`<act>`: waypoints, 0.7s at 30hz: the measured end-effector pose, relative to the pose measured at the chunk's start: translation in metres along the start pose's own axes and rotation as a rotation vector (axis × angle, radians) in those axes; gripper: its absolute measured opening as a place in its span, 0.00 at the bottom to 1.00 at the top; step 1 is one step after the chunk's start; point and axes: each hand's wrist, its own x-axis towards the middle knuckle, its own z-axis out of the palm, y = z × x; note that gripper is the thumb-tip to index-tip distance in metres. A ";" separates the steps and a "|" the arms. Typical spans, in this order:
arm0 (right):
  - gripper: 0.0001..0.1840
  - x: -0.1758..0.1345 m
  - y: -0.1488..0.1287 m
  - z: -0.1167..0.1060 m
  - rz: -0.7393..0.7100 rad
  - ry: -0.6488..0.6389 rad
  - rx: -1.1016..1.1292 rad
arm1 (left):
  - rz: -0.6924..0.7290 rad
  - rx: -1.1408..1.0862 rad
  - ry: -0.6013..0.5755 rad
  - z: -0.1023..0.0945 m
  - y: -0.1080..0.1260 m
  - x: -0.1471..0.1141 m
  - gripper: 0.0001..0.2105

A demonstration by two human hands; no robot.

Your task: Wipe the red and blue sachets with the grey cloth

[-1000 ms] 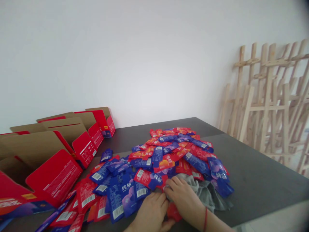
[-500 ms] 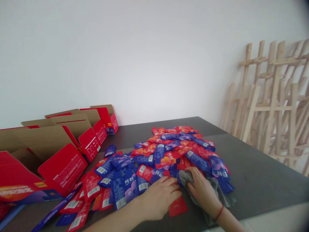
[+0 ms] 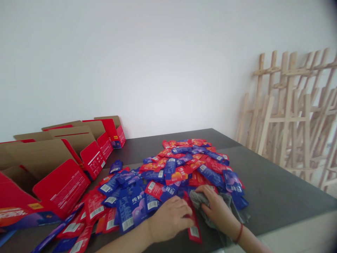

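My left hand has its fingers curled around the near side of a red packet, whose barcode end faces me. The fingertips partly cover the packet. My right hand grips a crumpled grey cloth, resting it on the table just right of that packet. Beyond both hands spreads a heap of red and blue printed packets, among them a blue packet at the right edge and a larger blue packet left of my left hand.
Red cardboard boxes with raised brown flaps stand in a row along the left. Loose packets lie against them. The dark table reaches a white wall. Wooden easels lean at the right.
The red packet by my left hand now shows a barcode and a narrower face, where a plain red face lay before. The cloth stays in my right hand. The view has shifted slightly right.
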 end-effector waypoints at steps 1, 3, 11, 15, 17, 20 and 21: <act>0.24 -0.002 -0.004 -0.001 -0.033 -0.039 -0.014 | -0.046 -0.020 0.005 0.006 0.005 -0.008 0.06; 0.25 -0.007 -0.013 -0.004 -0.094 -0.096 -0.052 | -0.126 -0.061 0.007 0.017 0.013 -0.023 0.08; 0.20 -0.010 -0.038 -0.004 -0.260 -0.373 -0.276 | -0.085 -0.009 0.038 0.047 0.029 -0.035 0.10; 0.16 0.017 -0.040 0.008 -0.148 -0.310 -0.432 | -0.083 0.002 0.016 0.043 0.031 -0.036 0.09; 0.14 0.027 -0.041 0.014 -0.125 -0.308 -0.506 | -0.095 0.009 0.013 0.041 0.031 -0.037 0.10; 0.14 0.026 -0.041 0.015 -0.184 -0.335 -0.543 | -0.081 0.029 0.009 0.041 0.031 -0.039 0.10; 0.15 0.022 -0.041 0.013 -0.214 -0.345 -0.529 | -0.071 0.037 0.009 0.042 0.031 -0.039 0.10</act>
